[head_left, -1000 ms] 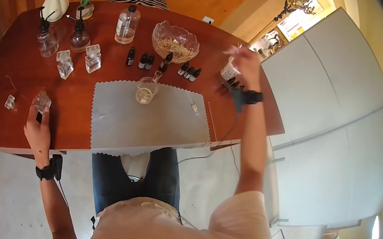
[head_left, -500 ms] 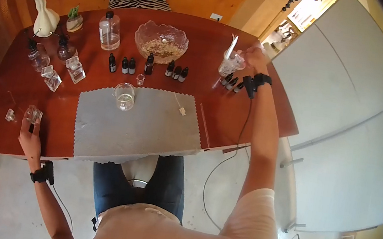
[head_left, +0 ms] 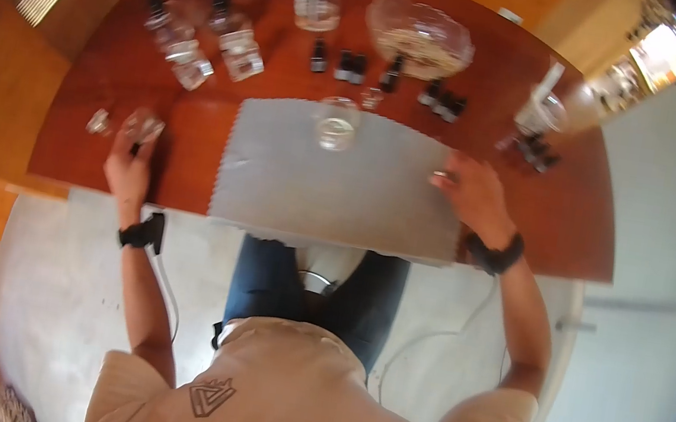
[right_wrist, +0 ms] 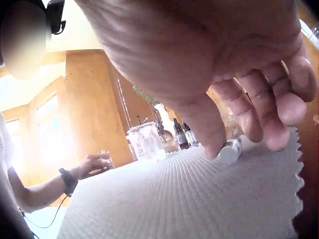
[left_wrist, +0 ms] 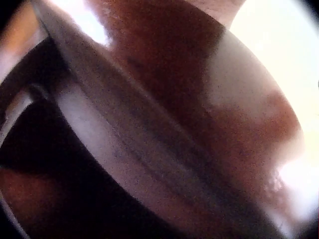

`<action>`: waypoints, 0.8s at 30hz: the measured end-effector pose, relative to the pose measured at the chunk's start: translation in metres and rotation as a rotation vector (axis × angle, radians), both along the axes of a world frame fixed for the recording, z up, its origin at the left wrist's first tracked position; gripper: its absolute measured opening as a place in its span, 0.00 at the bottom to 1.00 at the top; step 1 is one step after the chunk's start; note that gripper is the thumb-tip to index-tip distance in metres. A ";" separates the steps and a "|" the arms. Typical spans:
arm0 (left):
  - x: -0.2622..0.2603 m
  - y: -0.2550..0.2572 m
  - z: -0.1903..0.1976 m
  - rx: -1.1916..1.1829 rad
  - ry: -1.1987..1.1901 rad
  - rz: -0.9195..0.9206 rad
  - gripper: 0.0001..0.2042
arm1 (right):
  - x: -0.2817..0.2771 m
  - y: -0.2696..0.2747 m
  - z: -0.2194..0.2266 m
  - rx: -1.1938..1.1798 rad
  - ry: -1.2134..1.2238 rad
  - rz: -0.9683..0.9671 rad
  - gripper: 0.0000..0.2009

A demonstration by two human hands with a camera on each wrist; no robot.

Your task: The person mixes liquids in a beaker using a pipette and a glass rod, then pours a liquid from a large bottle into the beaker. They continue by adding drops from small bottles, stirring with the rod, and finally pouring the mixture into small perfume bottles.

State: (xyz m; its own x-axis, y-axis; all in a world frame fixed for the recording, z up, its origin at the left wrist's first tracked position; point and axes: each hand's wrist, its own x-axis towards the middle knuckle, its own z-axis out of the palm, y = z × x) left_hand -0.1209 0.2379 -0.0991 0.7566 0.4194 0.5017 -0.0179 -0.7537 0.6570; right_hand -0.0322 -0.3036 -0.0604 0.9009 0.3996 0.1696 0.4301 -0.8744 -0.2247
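In the head view my left hand (head_left: 128,173) rests at the left of the table, its fingers round a small clear glass bottle (head_left: 144,127). A clear cube-shaped cap (head_left: 99,121) lies left of that bottle. My right hand (head_left: 481,202) reaches low over the right edge of the grey mat (head_left: 305,197). A small silvery cap-like piece (right_wrist: 230,152) lies on the mat at the thumb tip, between thumb and loosely bent, spread fingers. The left wrist view is dark and blurred and shows no bottle. Toward the mat's back edge stands a glass beaker (head_left: 335,130) with a little liquid.
Behind the mat are small black dropper bottles (head_left: 391,75), a scalloped glass bowl (head_left: 431,59) and a tall clear bottle (head_left: 315,2). Two square glass bottles (head_left: 241,55) stand back left. At right is a plastic cup (head_left: 542,117) with white sticks, near several more droppers (head_left: 537,153).
My right hand has left the plastic cup and come toward me to the mat's right edge, at the small silvery piece. The left hand keeps the glass bottle. The head view has swung.
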 end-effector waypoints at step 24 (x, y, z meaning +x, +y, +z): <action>-0.003 0.008 -0.009 -0.043 0.005 0.143 0.19 | 0.032 0.328 0.149 0.696 0.418 0.680 0.06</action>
